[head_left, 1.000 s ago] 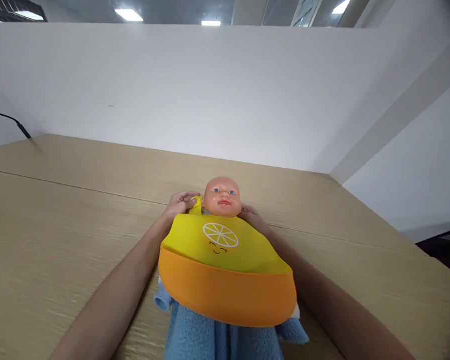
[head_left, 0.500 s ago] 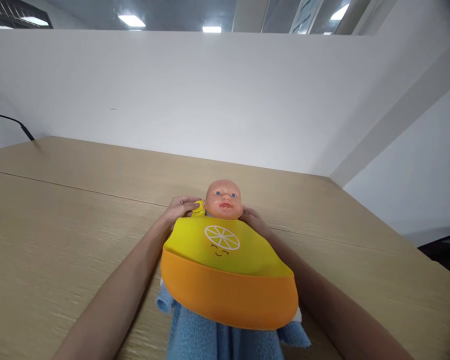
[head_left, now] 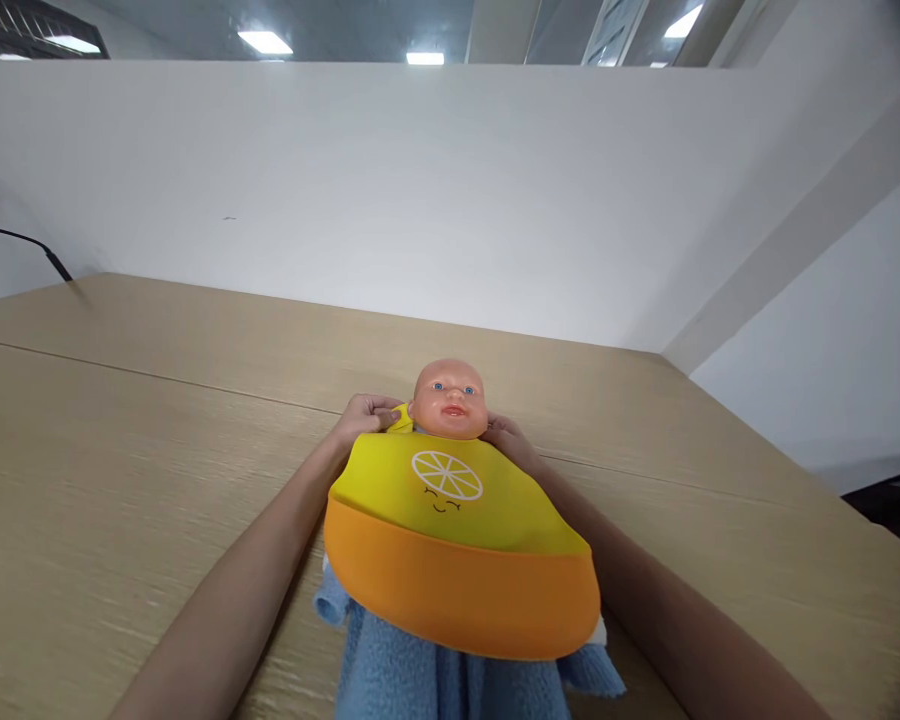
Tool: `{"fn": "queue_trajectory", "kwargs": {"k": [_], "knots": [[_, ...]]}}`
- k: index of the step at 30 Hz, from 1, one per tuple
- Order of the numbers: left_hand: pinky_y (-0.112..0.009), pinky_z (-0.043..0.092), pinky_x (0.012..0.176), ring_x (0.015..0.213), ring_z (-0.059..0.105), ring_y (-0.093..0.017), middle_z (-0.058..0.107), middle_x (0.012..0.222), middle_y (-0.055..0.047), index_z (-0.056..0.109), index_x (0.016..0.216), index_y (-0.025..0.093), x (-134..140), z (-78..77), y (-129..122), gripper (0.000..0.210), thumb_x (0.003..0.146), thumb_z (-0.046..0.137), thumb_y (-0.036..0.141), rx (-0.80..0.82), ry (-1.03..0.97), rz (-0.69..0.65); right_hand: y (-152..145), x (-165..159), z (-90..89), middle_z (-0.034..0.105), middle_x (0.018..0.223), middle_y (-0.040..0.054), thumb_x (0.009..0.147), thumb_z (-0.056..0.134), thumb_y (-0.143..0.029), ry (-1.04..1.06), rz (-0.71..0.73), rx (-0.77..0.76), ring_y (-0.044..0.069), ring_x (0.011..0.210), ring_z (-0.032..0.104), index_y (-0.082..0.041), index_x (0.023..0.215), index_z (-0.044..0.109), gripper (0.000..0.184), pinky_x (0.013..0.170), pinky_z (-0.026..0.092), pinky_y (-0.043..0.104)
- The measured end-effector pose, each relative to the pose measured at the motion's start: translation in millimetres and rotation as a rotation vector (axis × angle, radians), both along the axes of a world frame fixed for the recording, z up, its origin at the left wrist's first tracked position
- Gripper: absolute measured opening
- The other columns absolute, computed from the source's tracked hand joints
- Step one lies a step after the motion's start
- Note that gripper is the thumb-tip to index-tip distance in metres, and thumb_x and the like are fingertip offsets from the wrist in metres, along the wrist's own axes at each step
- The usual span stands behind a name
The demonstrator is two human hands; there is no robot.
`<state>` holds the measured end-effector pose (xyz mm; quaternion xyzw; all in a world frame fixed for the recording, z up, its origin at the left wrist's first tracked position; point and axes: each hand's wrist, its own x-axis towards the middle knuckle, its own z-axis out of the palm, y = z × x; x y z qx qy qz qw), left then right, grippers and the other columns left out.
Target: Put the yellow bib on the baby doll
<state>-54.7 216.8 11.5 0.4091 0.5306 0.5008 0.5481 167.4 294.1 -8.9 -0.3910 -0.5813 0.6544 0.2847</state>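
The step in hand looks like fastening the bib (head_left: 450, 520) about the neck of the doll (head_left: 450, 398), which lies face up on the wooden table (head_left: 120, 420), head toward 12 o'clock, its body in blue fleece (head_left: 435, 685) toward 6 o'clock; the left hand (head_left: 367, 415) sits at the doll's 9 o'clock, fingers curled and pinching the yellow neck strap (head_left: 400, 420) beside the jaw; the right hand (head_left: 504, 438) lies at 3 o'clock against the neck, mostly hidden by the bib's edge, so I cannot tell what it holds or how far it is closed; the bib's yellow panel and orange pocket spread over the chest below both hands; by my judgement, the next move calls for bringing the strap ends together behind the neck.
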Motion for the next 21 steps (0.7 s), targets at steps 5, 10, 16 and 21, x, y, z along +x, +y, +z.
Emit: {"fn": "queue_trajectory", "kwargs": {"k": [5, 10, 16, 21], "knots": [[-0.024, 0.038, 0.052, 0.059, 0.058, -0.015, 0.069, 0.076, -0.007, 0.071, 0.087, 0.011, 1.4, -4.1, 1.8, 0.03, 0.063, 0.069, 0.028, 0.033, 0.046, 0.017, 1.2, 0.3, -0.8, 0.071, 0.073, 0.0047, 0.054, 0.064, -0.029, 0.036, 0.004, -0.002, 0.026, 0.085, 0.066, -0.018, 0.071, 0.069, 0.021, 0.07, 0.051, 0.031], [-0.022, 0.035, 0.05, 0.064, 0.057, -0.016, 0.067, 0.074, -0.005, 0.072, 0.079, 0.011, 1.9, -13.2, 8.4, 0.023, 0.063, 0.061, 0.023, 0.133, 0.222, 0.028, 2.3, 0.8, -1.9, 0.072, 0.077, 0.0052, 0.055, 0.064, -0.031, 0.018, 0.015, 0.004, 0.025, 0.081, 0.066, -0.018, 0.074, 0.07, 0.023, 0.073, 0.052, 0.032], [-0.021, 0.03, 0.047, 0.057, 0.051, -0.014, 0.057, 0.059, 0.0, 0.065, 0.063, 0.012, -1.1, -18.0, 11.4, 0.017, 0.065, 0.057, 0.027, 0.186, 0.331, 0.047, 6.0, 1.4, -6.1, 0.072, 0.075, 0.0048, 0.054, 0.065, -0.029, 0.013, 0.012, 0.003, 0.025, 0.078, 0.067, -0.019, 0.073, 0.07, 0.022, 0.071, 0.051, 0.032], [-0.023, 0.035, 0.049, 0.06, 0.054, -0.017, 0.059, 0.062, -0.002, 0.065, 0.067, 0.013, -0.2, -10.9, 7.4, 0.021, 0.063, 0.065, 0.034, 0.124, 0.281, 0.059, 6.9, 2.4, -9.1, 0.071, 0.074, 0.0044, 0.056, 0.064, -0.026, 0.079, 0.03, -0.037, 0.025, 0.081, 0.067, -0.019, 0.075, 0.069, 0.021, 0.071, 0.051, 0.031]]}}
